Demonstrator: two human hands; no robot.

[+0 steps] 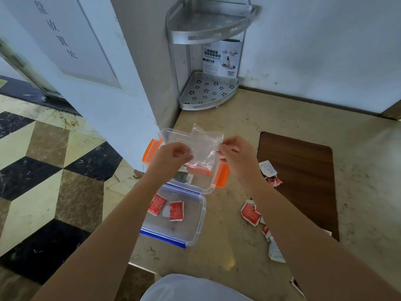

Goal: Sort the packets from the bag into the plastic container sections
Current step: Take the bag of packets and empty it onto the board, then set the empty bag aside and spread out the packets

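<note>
A clear plastic zip bag (205,146) hangs between my two hands above the orange-clipped container (223,175). My left hand (171,156) pinches its left edge and my right hand (235,152) pinches its right edge. The bag looks empty. A dark packet (183,178) lies in the orange-clipped container. Nearer to me, the blue-clipped container (195,233) holds two red packets (176,210). More red packets (250,215) and white packets (268,168) lie loose on the counter to the right, partly hidden by my right forearm.
A metal two-tier corner rack (208,92) stands at the back corner against the wall. A dark brown board (303,170) lies on the beige counter at right. The counter edge drops to a patterned floor on the left.
</note>
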